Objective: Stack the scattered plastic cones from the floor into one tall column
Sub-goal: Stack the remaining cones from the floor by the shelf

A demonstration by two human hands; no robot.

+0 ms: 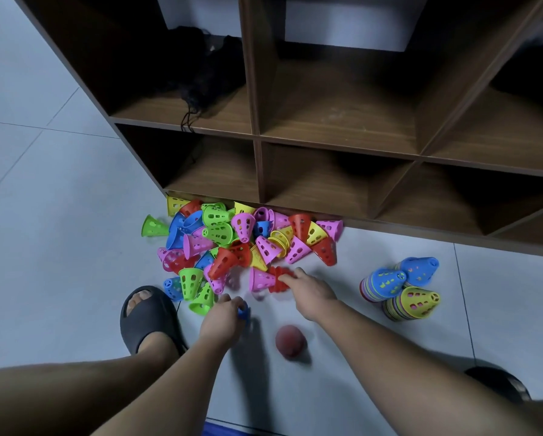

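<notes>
A big brown wooden shelf (pixel 336 146) with square boxes stands right behind the pile of cones (pixel 242 237). The pile touches the shelf's bottom edge. The pale floor (pixel 59 231) lies under the pile and all around it.

The pile is a jumble of pink, green, red, blue and yellow cones with holes in them. They lie on their sides and point every way.

A black net bag (pixel 201 73) sits in a shelf box high above the pile.

To the right of the pile, well apart from it, three short stacks (pixel 402 287) lean together. Two have a blue cone on top and one has a yellow cone on top.

A foot in a black slipper (pixel 150 319) stands just below the pile's left side.

The right hand (pixel 311 292) reaches to the pile's near edge. Its fingers (pixel 298 272) are clamped on some red cones (pixel 278 278) pushed into each other. These look blurry. They lie on their side and touch a pink cone (pixel 260 280) at the pile's edge.

The left hand (pixel 221 322) is just below the pile, beside the green cones there. Its fingers are curled tight round a blue cone (pixel 243 311), held off the floor.

A red ball (pixel 290 341) rests on the floor below the pile, between the two arms.
</notes>
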